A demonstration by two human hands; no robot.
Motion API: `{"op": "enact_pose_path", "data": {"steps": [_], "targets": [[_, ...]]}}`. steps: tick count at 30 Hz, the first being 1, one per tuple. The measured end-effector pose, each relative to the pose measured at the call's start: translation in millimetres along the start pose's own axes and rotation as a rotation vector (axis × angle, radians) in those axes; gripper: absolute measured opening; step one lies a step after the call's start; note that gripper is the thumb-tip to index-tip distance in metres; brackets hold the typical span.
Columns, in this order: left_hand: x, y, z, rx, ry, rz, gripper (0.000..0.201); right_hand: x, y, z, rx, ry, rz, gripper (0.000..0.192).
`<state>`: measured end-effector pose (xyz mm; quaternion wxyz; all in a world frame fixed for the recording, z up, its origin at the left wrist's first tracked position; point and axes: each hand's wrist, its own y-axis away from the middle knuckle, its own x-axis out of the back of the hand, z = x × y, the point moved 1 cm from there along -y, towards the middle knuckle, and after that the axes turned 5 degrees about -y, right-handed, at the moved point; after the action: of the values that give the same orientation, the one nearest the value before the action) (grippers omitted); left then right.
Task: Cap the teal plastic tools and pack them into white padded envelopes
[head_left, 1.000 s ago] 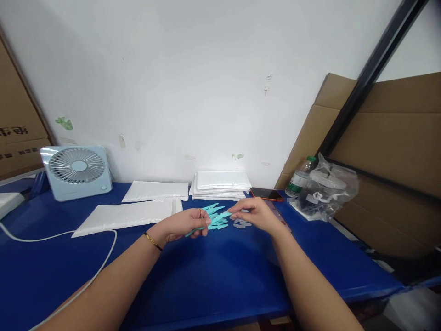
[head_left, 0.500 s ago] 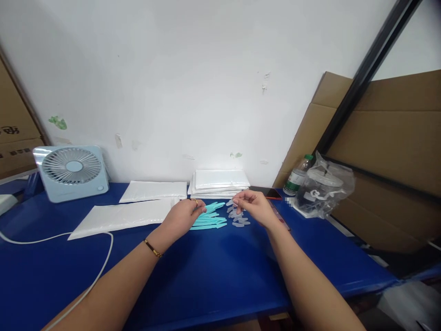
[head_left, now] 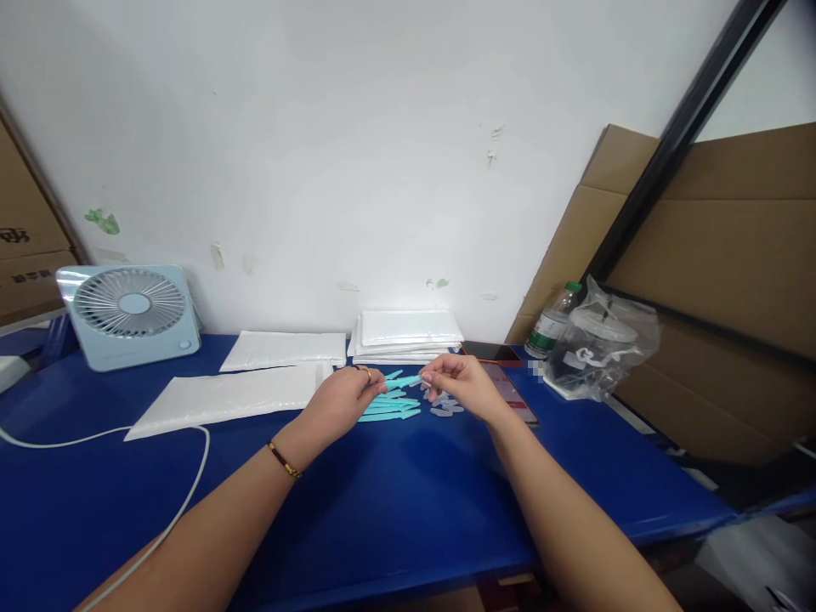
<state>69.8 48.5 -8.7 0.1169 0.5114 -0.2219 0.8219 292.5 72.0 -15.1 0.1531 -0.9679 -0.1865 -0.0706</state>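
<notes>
My left hand (head_left: 354, 393) is closed on a slim turquoise eyebrow razor (head_left: 400, 383), which points to the right. My right hand (head_left: 460, 384) pinches a small translucent blade cap (head_left: 416, 380) at the razor's right tip. Whether the cap sits over the tip or only touches it, I cannot tell. Below and between the hands lies a pile of similar turquoise razors (head_left: 392, 410). Several loose translucent caps (head_left: 443, 406) rest on the blue table (head_left: 382, 510), partly hidden by my right hand.
White padded mailers lie at the left (head_left: 229, 398), with a stack (head_left: 408, 330) by the wall. A fan (head_left: 131, 316) and white cable (head_left: 202, 459) are on the left. A phone (head_left: 513, 395), bottle (head_left: 552, 327) and bagged cup (head_left: 596, 348) stand or lie at the right.
My right hand has moved slightly left with the cap, bringing it to the tip of the razor in my left hand. The left hand has barely moved.
</notes>
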Motion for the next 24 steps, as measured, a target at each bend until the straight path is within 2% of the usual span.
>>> {"op": "enact_pose_path", "data": {"steps": [8, 11, 14, 18, 20, 24], "targets": [[-1.1, 0.1, 0.3, 0.008, 0.069, 0.000, 0.034, -14.8, -1.4, 1.8, -0.011, -0.081, -0.005, 0.031], [-6.6, 2.1, -0.5, 0.016, 0.104, -0.050, 0.034, -13.0, -2.0, 4.1, -0.048, -0.052, -0.049, 0.032], [-17.2, 7.2, 3.5, -0.035, 0.138, -0.151, 0.031, 1.2, -0.9, 7.9, -0.111, 0.120, -0.132, 0.032], [-29.4, 13.1, 9.1, -0.037, 0.093, -0.257, 0.024, 28.6, 2.9, 13.0, -0.099, 0.449, -0.143, 0.021], [-30.2, 12.6, 8.0, -0.010, 0.035, -0.248, 0.024, 36.6, 4.3, 15.0, -0.083, 0.593, -0.176, 0.015], [-24.7, 5.2, -0.1, 0.001, -0.154, -0.123, 0.018, 34.8, 4.4, 16.2, -0.093, 0.790, -0.271, 0.012]]}}
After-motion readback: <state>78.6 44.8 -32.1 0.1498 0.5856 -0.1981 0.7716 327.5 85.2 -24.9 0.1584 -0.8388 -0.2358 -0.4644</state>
